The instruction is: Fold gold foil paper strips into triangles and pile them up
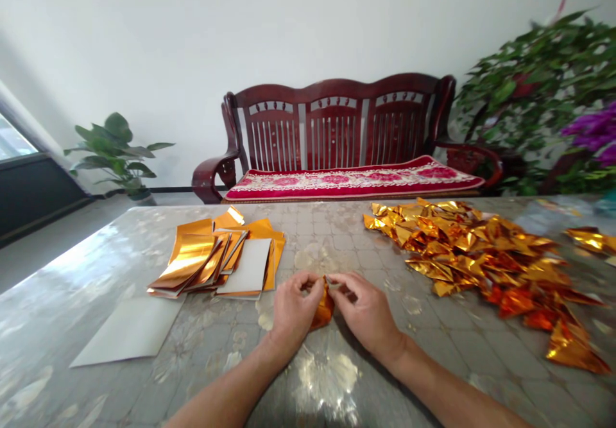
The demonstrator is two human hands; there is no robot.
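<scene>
Between my two hands, just above or on the table, is a piece of orange-gold foil paper [324, 312], partly folded and partly hidden by my fingers. My left hand [297, 303] pinches its upper left edge with thumb and forefinger. From the other side my right hand [363, 309] grips the top edge, also between thumb and fingertips. To the left lies a loose stack of flat gold foil sheets [192, 255], some showing their white backs. Over on the right spreads a large heap of folded gold foil pieces [462, 242].
A single pale sheet [129, 328] lies on the patterned table [212, 357] at the left. Clear plastic [553, 213] sits at the back right. Beyond the table stand a dark red wooden bench [337, 126] and potted plants [118, 152] on either side.
</scene>
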